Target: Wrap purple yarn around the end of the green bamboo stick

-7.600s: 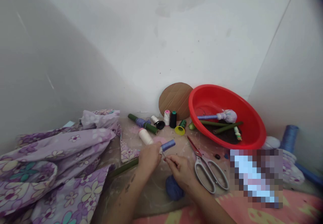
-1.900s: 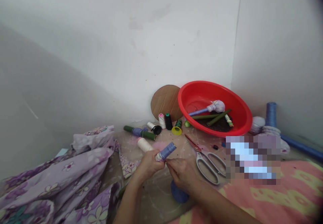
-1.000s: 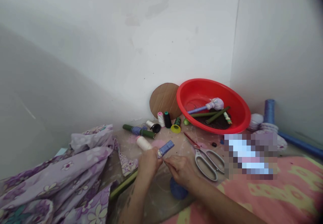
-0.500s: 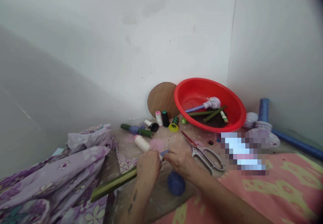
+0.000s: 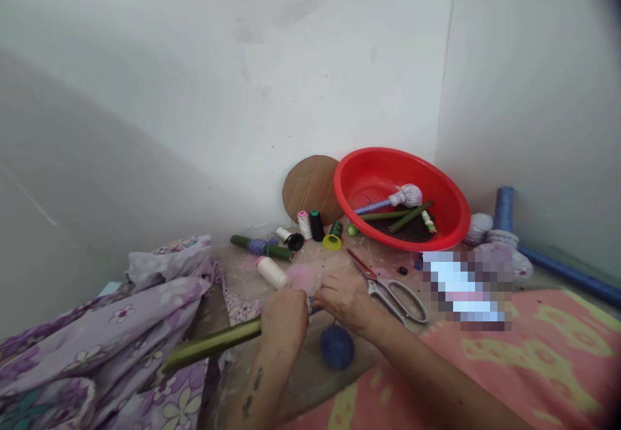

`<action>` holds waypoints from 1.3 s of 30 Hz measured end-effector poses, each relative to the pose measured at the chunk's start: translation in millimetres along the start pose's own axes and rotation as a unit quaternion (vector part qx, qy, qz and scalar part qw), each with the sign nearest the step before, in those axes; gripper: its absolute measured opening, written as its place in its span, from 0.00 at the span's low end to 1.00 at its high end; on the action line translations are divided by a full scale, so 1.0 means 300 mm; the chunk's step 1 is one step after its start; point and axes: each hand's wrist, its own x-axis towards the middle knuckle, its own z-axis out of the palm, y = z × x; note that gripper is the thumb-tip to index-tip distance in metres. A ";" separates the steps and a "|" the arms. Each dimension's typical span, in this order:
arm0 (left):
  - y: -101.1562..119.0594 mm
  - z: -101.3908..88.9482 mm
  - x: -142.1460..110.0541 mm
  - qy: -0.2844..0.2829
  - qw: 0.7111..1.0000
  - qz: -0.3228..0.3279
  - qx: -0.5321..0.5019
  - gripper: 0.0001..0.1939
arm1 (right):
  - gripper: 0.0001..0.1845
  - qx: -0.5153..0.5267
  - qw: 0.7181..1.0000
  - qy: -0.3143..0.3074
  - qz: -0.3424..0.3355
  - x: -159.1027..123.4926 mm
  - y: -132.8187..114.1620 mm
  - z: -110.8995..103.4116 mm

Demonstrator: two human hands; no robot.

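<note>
My left hand (image 5: 284, 319) is closed round a long green stick (image 5: 213, 346) that runs out to the lower left over the cloth. Its wrapped end is hidden between my two hands. My right hand (image 5: 345, 299) is closed in a pinch at that end, and what its fingers hold is too small to make out. A ball of blue thread (image 5: 336, 346) lies on the mat just below my right wrist. A white thread spool (image 5: 272, 272) lies just beyond my left hand.
Grey-handled scissors (image 5: 388, 288) lie right of my right hand. A red basin (image 5: 451, 213) with sticks and a cloth-headed stick stands at the back right by a cardboard disc (image 5: 310, 187). Several thread spools (image 5: 310, 226) stand before it. Purple flowered cloth (image 5: 97, 346) is heaped at left.
The stick's blue-wrapped end, raised and visible a second ago, has come down and is now hidden between my hands. The green shaft now shows at lower left. My right hand moved up beside the scissors.
</note>
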 end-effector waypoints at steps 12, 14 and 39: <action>-0.015 -0.011 -0.007 -0.021 0.989 0.143 -0.043 0.11 | 0.16 0.259 0.956 -0.073 0.117 0.017 0.041 -0.047; -0.018 -0.011 -0.009 -0.023 0.982 0.172 -0.072 0.09 | 0.16 0.340 0.920 -0.099 0.168 0.019 0.047 -0.057; -0.074 -0.040 0.035 -0.028 0.869 0.071 -0.489 0.12 | 0.15 0.332 0.913 -0.042 0.235 -0.015 -0.024 0.034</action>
